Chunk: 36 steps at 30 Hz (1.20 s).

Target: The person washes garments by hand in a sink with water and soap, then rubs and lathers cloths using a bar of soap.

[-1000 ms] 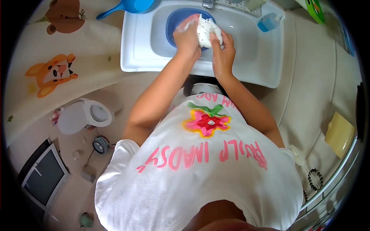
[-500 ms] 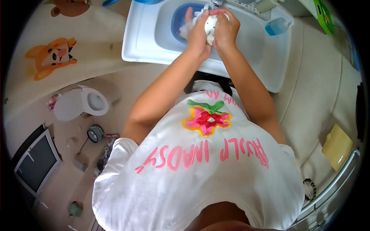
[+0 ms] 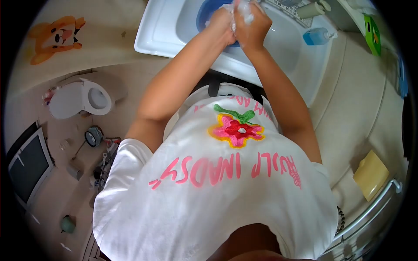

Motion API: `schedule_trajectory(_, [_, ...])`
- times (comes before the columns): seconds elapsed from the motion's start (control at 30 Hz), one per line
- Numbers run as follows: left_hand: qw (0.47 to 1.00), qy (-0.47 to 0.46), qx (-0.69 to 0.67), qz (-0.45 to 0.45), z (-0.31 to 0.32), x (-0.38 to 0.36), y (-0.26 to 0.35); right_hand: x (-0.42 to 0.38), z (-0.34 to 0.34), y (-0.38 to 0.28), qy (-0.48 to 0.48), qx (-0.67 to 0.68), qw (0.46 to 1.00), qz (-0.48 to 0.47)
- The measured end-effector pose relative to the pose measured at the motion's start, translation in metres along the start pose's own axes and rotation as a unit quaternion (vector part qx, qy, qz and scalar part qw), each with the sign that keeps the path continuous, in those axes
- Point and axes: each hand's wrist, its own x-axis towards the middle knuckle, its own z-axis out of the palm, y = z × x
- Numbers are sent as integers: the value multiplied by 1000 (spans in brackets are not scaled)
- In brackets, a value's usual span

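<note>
My left hand [image 3: 221, 26] and my right hand [image 3: 256, 27] are pressed together over the sink [image 3: 148, 37]. Wet white cloth [image 3: 233, 21] with soapy foam shows in a narrow strip between them, and most of it is hidden by my fingers. Foam also coats the back of my right hand. Both hands are closed on the cloth. Beneath and to the left of them is a blue basin [image 3: 202, 18], standing in the white sink and partly covered by my hands.
A bottle of blue liquid [image 3: 316, 36] stands on the sink's right rim, near a white rack [image 3: 289, 9]. A green item [image 3: 372, 35] is at the upper right. A yellow board [image 3: 371, 175] sits by a metal rail [image 3: 370, 213]. The toilet [image 3: 93, 98] is on the left.
The view has shifted, so the hands sit higher in the picture. My right hand has turned over the cloth, and the dotted patch seen before is now covered. More foam shows on the hands.
</note>
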Motion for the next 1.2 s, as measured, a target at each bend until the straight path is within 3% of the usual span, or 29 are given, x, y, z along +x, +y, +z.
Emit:
schedule_trajectory(0.03, [999, 31, 30, 25, -6, 6, -2, 4, 4, 0, 2, -11, 995, 95])
schedule_trajectory(0.07, [992, 120, 6, 32, 20, -3, -3, 10, 5, 0, 30, -29, 983, 177])
schedule_trajectory(0.17, [980, 195, 37, 27, 55, -9, -11, 21, 14, 14, 89, 43, 957, 273])
schedule_trajectory(0.2, [990, 133, 30, 23, 77, -21, -7, 23, 17, 23, 93, 71, 924, 365])
schedule_trajectory(0.3, [995, 49, -14, 91, 56, -11, -14, 9, 16, 19, 30, 84, 951, 295])
schedule_trajectory(0.33, [997, -1, -32, 70, 44, -10, -10, 4, 4, 15, -78, -144, 986, -12])
schedule_trajectory(0.37, [993, -63, -101, 20, 25, -2, -7, 4, -3, 5, -70, -120, 989, -58])
schedule_trajectory(0.43, [988, -123, -68, -70, -12, 19, -3, 14, -11, -9, -49, -70, 984, -153])
schedule_trajectory(0.47, [994, -74, -58, -53, -15, 19, -6, 16, -5, -6, -25, -29, 987, -154])
schedule_trajectory(0.53, [999, 15, -31, -14, -11, 23, -5, 15, 14, 18, 16, -51, 993, -110])
schedule_trajectory(0.57, [999, 3, -37, -8, -3, 25, -3, 14, 18, 23, 36, -64, 993, -88])
schedule_trajectory(0.6, [999, -8, -45, 0, 7, 28, 0, 23, 18, 15, 18, -7, 999, 32])
schedule_trajectory(0.63, [998, -21, -53, 10, 15, 29, 2, 26, 21, 19, 27, -13, 995, 93])
schedule_trajectory(0.73, [987, 144, 46, 54, 53, -4, -1, 34, 29, 31, 20, -24, 962, 270])
schedule_trajectory(0.77, [974, 203, 82, 64, 65, -13, -2, 34, 28, 26, -3, -43, 972, 232])
schedule_trajectory(0.8, [984, 88, 102, 117, 44, 0, -6, 31, 24, 17, -25, -63, 979, 194])
schedule_trajectory(0.83, [993, 27, 67, 96, 39, 5, -1, 31, 23, 13, -47, -85, 983, 155])
schedule_trajectory(0.87, [996, -37, 31, 76, 37, 6, 8, 18, 24, 19, -14, -93, 995, -18])
schedule_trajectory(0.9, [994, -99, -6, 56, 34, 8, 17, 20, 17, 15, -25, -98, 991, -84])
schedule_trajectory(1.0, [971, -172, -151, -71, -24, 31, 6, 22, -1, 16, -35, -61, 967, -246])
schedule_trajectory(1.03, [956, -197, -192, -100, -28, 39, 6, 24, 5, 17, -21, -33, 978, -205])
schedule_trajectory(1.07, [994, -39, -96, -34, -21, 36, 8, 26, 13, 15, -7, -5, 987, -161])
schedule_trajectory(1.1, [998, 28, -58, -7, -1, 28, 9, 27, 17, 13, 5, 20, 993, -115])
schedule_trajectory(1.13, [995, 97, -22, 21, 26, 18, 11, 32, 21, 8, 5, -63, 997, 46])
schedule_trajectory(1.17, [985, 165, 13, 49, 41, 13, 12, 36, 23, 4, 18, -36, 994, 98])
schedule_trajectory(1.2, [990, 132, 31, 47, 35, 10, 12, 42, 23, 1, 31, -9, 988, 148])
